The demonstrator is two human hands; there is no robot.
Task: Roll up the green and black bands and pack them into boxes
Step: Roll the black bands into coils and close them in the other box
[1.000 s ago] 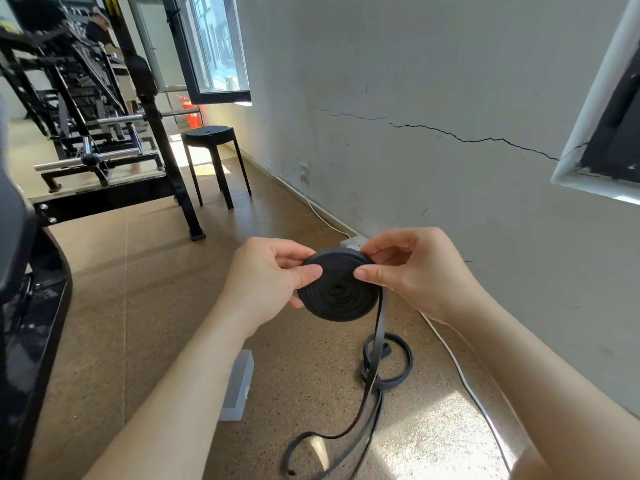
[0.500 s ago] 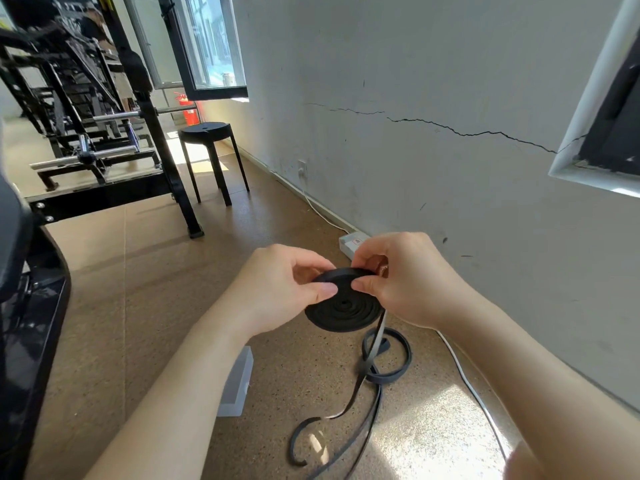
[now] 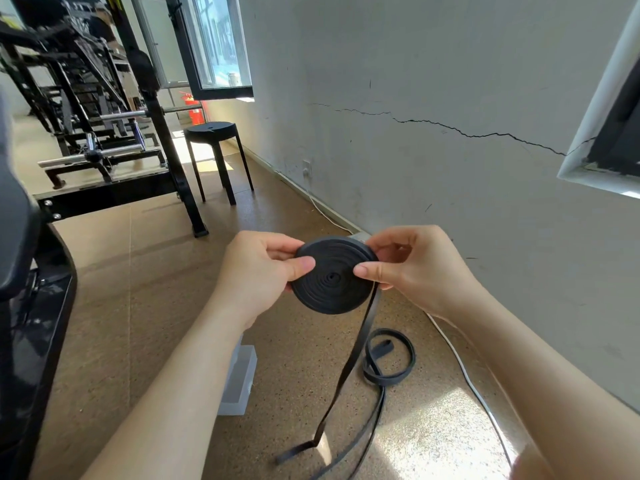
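Note:
A black band is wound into a flat spiral roll held upright in front of me. My left hand grips the roll's left edge, thumb on its face. My right hand pinches the right edge, thumb on the face. The unrolled tail hangs from the roll's right side down to the floor, where it loops and curls. A clear plastic box lies on the floor below my left forearm. No green band is in view.
A white wall with a crack runs along the right, with a white cable along its base. A black stool stands ahead. Black gym frames fill the left and back. The floor is brown cork.
The roll has turned from tilted nearly flat to facing me, and both hands shifted their grip on its rim. The tail on the floor has been drawn up a little.

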